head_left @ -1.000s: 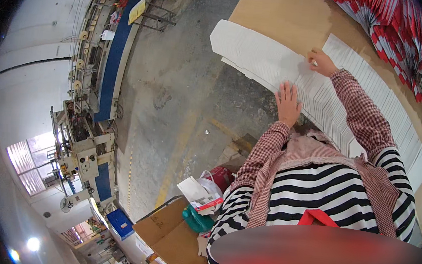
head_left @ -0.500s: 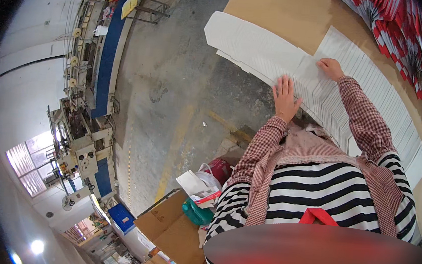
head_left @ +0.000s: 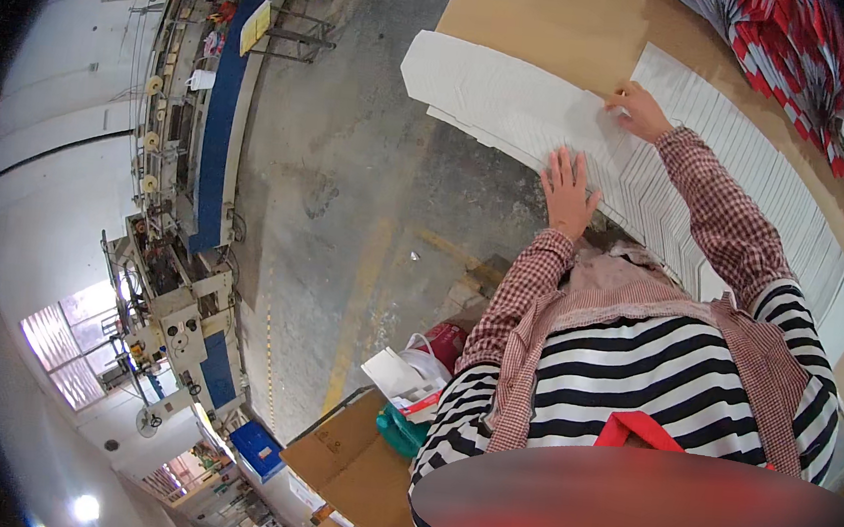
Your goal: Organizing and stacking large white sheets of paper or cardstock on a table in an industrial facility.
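Fanned white cardboard sheets [head_left: 516, 101] overlap in a long curved row across the brown board in front of me. My left hand [head_left: 568, 198] lies flat on the near edge of the row, fingers spread and holding nothing. Farther over and to the right, my right hand [head_left: 639, 112] is closed, its thumb and fingertips bent together at the far edge of the sheets. What is between those fingertips, if anything, is too small to make out. Stepped cut edges of the sheets show between and below my two hands.
Brown board [head_left: 553, 24] extends beyond the sheets. Red-and-white folded pieces [head_left: 791, 65] are bunched at the far right. An open cardboard box [head_left: 355, 458] and a teal container [head_left: 399, 430] stand at my lower left. Long machinery [head_left: 217, 135] lines the left, across the grey floor [head_left: 351, 157].
My right hand has shifted slightly away and to the left, its fist turning into bent fingertips at the sheets' far edge. My left hand stays flat in nearly the same spot.
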The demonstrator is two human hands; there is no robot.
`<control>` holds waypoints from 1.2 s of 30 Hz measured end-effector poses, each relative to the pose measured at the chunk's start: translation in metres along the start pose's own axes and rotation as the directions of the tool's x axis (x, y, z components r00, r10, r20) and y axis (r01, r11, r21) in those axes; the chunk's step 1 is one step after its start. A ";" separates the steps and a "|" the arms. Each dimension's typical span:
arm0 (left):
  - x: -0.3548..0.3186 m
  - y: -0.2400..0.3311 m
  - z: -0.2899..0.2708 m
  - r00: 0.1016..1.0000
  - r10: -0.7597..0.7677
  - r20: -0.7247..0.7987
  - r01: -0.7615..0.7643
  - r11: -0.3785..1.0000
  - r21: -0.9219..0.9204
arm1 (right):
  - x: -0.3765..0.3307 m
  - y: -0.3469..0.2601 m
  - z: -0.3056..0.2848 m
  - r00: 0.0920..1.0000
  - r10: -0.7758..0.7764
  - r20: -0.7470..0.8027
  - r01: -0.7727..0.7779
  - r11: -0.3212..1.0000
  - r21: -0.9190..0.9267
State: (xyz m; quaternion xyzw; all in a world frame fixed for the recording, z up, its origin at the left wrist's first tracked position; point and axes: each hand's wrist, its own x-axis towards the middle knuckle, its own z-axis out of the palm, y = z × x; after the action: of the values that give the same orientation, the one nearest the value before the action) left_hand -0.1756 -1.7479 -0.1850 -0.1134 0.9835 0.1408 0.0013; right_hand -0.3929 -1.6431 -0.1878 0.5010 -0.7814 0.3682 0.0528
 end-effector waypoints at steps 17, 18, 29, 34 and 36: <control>0.001 -0.002 -0.001 1.000 0.004 -0.031 -0.006 0.999 -0.048 | -0.032 0.014 0.012 0.828 0.416 0.376 -0.450 0.893 0.005; 0.000 -0.002 -0.001 1.000 -0.008 -0.011 0.008 0.998 -0.056 | -0.033 0.011 0.011 0.827 0.421 0.373 -0.464 0.885 0.030; -0.013 0.019 0.005 0.999 0.020 0.031 -0.020 1.000 -0.001 | -0.025 0.006 -0.011 0.992 0.076 0.096 -0.085 0.992 0.098; -0.012 0.015 0.009 0.999 0.029 0.022 -0.030 0.998 0.047 | -0.002 0.003 -0.015 0.800 0.343 0.492 -0.492 0.845 0.211; -0.011 0.017 0.011 0.999 0.028 0.021 -0.029 0.998 0.061 | -0.015 0.013 -0.011 0.795 0.348 0.496 -0.445 0.891 0.089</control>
State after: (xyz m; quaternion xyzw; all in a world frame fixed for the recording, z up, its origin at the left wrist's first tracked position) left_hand -0.1691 -1.7267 -0.1909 -0.0979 0.9888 0.1119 0.0128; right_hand -0.3993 -1.6224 -0.1933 0.4014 -0.8171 0.3163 -0.2667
